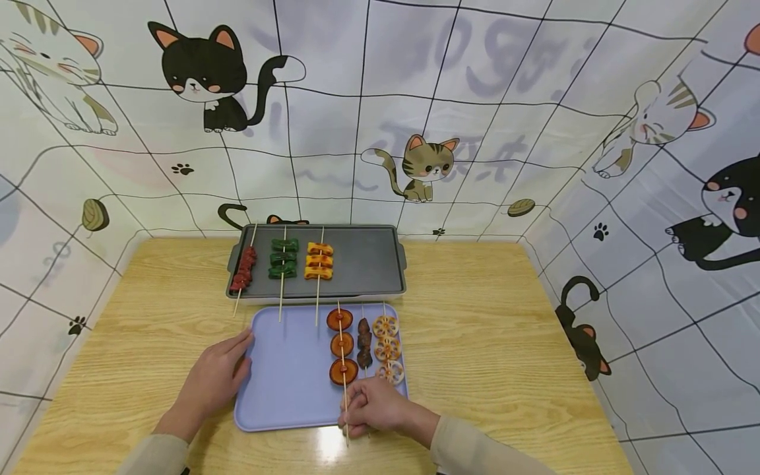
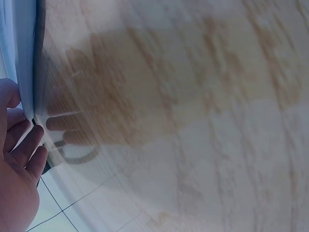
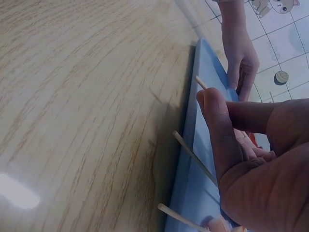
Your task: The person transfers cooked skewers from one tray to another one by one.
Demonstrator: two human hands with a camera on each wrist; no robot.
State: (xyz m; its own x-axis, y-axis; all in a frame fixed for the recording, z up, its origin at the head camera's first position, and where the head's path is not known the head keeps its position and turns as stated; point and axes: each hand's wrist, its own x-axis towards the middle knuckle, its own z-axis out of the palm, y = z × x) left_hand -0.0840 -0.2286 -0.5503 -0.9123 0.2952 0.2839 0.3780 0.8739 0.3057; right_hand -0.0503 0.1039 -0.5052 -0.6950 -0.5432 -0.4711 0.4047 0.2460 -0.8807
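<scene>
My right hand (image 1: 377,404) pinches the lower stick of a skewer with round orange-brown pieces (image 1: 340,320), over the front right of the lavender tray (image 1: 285,396). In the right wrist view, the tip of its stick (image 3: 200,82) pokes out past the thumb and finger. A dark meat skewer (image 1: 364,336) and a lotus root skewer (image 1: 386,326) lie beside it on the tray, their lower ends partly hidden by this hand. My left hand (image 1: 216,369) touches the tray's left rim, with its fingers (image 2: 29,145) along the outer side in the left wrist view.
Behind the tray stands a grey grill pan (image 1: 368,260). It bears a red meat skewer (image 1: 244,267), a green skewer (image 1: 283,257) and a yellow skewer (image 1: 319,260), whose sticks overhang its front edge. Cat-print cloth (image 1: 332,132) walls the wooden table (image 1: 475,330) at the back and sides.
</scene>
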